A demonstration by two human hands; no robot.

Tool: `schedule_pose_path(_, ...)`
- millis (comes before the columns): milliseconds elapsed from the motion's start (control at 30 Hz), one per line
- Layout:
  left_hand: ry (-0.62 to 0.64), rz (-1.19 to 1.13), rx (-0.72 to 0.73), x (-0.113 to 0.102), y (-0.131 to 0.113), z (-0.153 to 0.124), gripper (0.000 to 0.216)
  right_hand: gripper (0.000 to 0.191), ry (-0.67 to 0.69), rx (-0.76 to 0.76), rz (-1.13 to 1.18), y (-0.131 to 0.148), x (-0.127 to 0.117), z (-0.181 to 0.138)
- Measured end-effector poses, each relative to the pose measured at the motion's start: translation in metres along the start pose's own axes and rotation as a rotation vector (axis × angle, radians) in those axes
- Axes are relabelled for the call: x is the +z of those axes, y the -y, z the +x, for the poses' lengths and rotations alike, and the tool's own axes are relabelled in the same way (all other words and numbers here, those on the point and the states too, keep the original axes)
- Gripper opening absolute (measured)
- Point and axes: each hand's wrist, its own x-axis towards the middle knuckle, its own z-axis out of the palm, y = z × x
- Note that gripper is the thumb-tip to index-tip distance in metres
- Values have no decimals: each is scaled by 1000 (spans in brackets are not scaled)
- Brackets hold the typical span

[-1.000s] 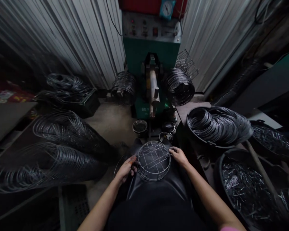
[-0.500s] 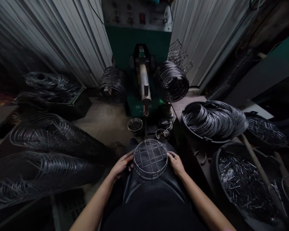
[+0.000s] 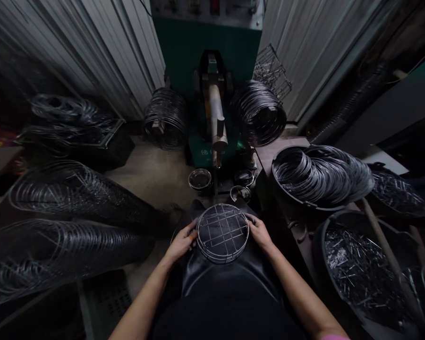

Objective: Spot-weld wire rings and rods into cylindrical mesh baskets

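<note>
A round wire rack [image 3: 222,231], with crossed bars inside a double ring, is held level above my lap. My left hand [image 3: 182,241] grips its left rim, with the thumb near the top and fingers curled at the side. On the opposite rim, my right hand [image 3: 260,233] closes its fingers on the wire. Beyond the rack stands a green spot welding machine [image 3: 217,118], its electrode arm pointing toward me. The rack and the electrode tip are apart. Part of each hand's fingers is hidden behind the rim.
Wire-ring coils [image 3: 166,115] hang left of the arm, more rings [image 3: 258,111] on its right. A tub of rings [image 3: 318,177] and a tub of short rods [image 3: 361,269] stand at right. Stacked wire rings [image 3: 56,241] lie at left. Small bowls [image 3: 200,179] sit below the arm.
The view has tipped slightly downward, so the machine appears higher. The rack has tilted and turned a little between my hands, which stay on its rim.
</note>
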Motion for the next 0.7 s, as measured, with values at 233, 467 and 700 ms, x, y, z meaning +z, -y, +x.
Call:
schedule_pose_path(233,46,78,38,-1,5,0,80,33,33,-54,-52,-9,-3,0)
schedule_pose_path(467,-18,-1,73,2,7,-2,76,31,-44,-178,-180,-14,0,-1)
schedule_pose_path(700,6,123,79,0,12,-2,79,33,-20,-242,-287,-15,-4,-5)
